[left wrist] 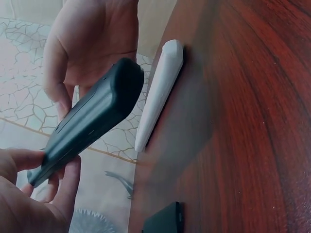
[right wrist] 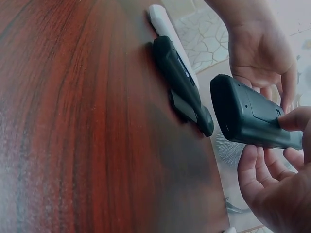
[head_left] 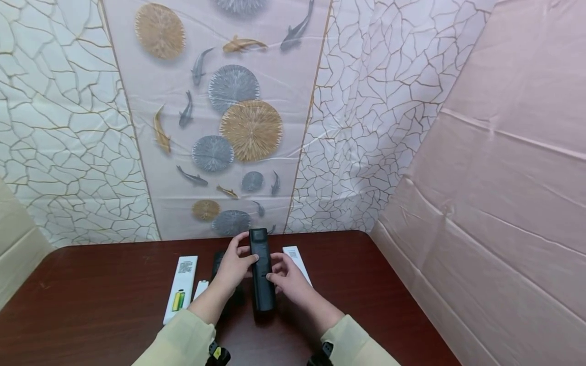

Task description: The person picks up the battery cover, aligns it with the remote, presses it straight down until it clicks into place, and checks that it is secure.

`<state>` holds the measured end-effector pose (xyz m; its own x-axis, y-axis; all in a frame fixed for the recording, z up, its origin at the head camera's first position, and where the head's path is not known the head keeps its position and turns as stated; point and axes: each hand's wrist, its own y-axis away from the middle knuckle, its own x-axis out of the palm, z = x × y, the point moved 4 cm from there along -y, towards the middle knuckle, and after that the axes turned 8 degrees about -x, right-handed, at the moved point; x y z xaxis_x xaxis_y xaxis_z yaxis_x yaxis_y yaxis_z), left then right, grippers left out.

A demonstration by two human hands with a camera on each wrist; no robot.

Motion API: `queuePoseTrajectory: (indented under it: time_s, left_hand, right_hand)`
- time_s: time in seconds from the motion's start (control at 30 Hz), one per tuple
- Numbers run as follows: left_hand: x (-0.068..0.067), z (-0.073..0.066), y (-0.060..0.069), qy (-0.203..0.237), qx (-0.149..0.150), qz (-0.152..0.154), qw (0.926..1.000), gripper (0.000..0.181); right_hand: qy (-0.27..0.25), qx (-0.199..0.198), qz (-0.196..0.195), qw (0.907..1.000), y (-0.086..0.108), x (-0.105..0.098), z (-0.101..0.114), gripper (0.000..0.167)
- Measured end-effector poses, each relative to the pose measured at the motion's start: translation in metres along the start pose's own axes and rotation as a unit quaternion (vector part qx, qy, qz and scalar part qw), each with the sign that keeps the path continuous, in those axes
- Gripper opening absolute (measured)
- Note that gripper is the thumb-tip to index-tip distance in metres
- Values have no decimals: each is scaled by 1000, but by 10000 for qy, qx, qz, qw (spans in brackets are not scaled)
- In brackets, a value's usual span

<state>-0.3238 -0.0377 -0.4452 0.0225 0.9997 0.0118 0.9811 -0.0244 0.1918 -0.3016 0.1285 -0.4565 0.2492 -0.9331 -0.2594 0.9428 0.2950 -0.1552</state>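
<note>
Black handset (head_left: 261, 266) is up in both hands, off the tabletop (head_left: 389, 305) – about mid-width, upper end reaching across the far edge as the head view sees it. Long axis runs roughly front to back, paneled face toward the head camera.

Grip: left hand (head_left: 233, 264) pinches the far part, thumb on the face, fingers along the side and under. Right hand (head_left: 291, 279) pinches too, thumb on the face by a small notch, fingers curled to the side and underneath. Near end sticks out unheld.

Handling, my read: stiff hard plastic, fairly light, smooth enough to slip if held by fingertips alone. Not fragile overall; the inset panel (right wrist: 265, 109) is likely the weak spot. Best hold is across the long side edges, fingers underneath – keep squeeze off the panel seam. With the near end unsupported, it could tip.

Around it: white slab (head_left: 181, 279) with a printed code and battery picture, toward the tabletop's left edge; small white piece (head_left: 201, 287) just beside it. Dark handset (right wrist: 177, 73) lies near the far edge, partly behind the left hand, flat dark piece (right wrist: 183, 106) against it. Another white bar (head_left: 296, 260) sits near the far edge, behind the right hand.
</note>
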Motion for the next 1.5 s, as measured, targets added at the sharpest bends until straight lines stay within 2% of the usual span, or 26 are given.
queuePoseTrajectory:
  time_s: [0.17,0.33,0.6,0.83,1.0,1.2,1.33,1.5]
  left_hand:
    - [6,3,-3,26,-71,137,9999,67]
    - [6,13,-14,-130,-233,-29,9996,66]
    - [17,34,-33,-309,-781,-157,9963,65]
    - [29,38,-41,-420,-924,-254,9945,62]
    - [35,42,-47,-843,-938,-424,9911,56]
    - [32,46,-53,-1346,-1065,-556,9836,54]
    - [30,43,-52,-1672,-1080,-563,9784,54]
    - [28,39,-48,-2212,-1072,-607,9674,53]
  right_hand:
    - [-3,129,-120,9998,3,-5,-5,46]
    - [-182,109,-226,9995,6,-6,-8,38]
    - [-138,52,-505,9986,14,-15,-8,30]
    - [-49,58,-644,9979,18,-25,-3,23]
    - [4,27,-744,9972,20,-28,-7,22]
    - [-34,98,-734,9972,20,-29,-6,25]
    - [-133,112,-685,9975,23,-30,6,29]
    - [-70,120,-617,9980,31,-30,26,31]
